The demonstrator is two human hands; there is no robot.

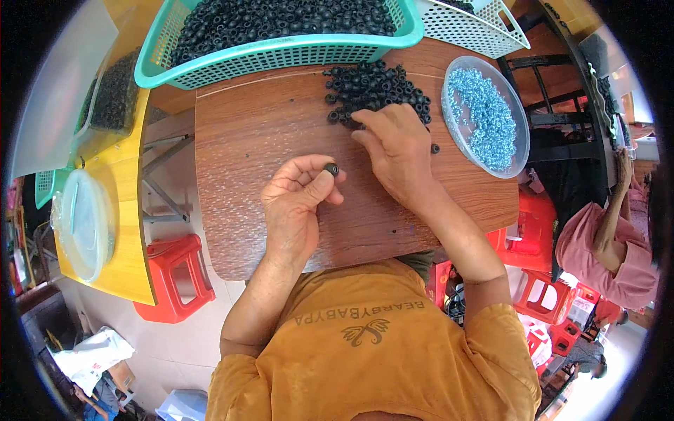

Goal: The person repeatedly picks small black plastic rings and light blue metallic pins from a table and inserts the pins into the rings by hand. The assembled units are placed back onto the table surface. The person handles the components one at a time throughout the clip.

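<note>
My left hand (298, 200) is raised over the near part of the brown table (260, 133). Between its thumb and fingertips it pinches a small black ring-shaped part (331, 169), whose round end faces right. My right hand (397, 144) reaches to the near edge of a loose heap of black ring-shaped parts (382, 84). Its thumb and index finger are spread apart beside the heap, and I see nothing held in them. To the right of that hand lies a shallow clear round tray (521, 133) with many small light-blue translucent pieces (484, 119).
A green basket (281, 52) full of black parts stands at the far edge, with a white basket (484, 31) beside it. Left is a yellow table (126, 203) bearing a plastic container (88, 224). Red stools (172, 274) flank the table. Another person (607, 252) sits at right.
</note>
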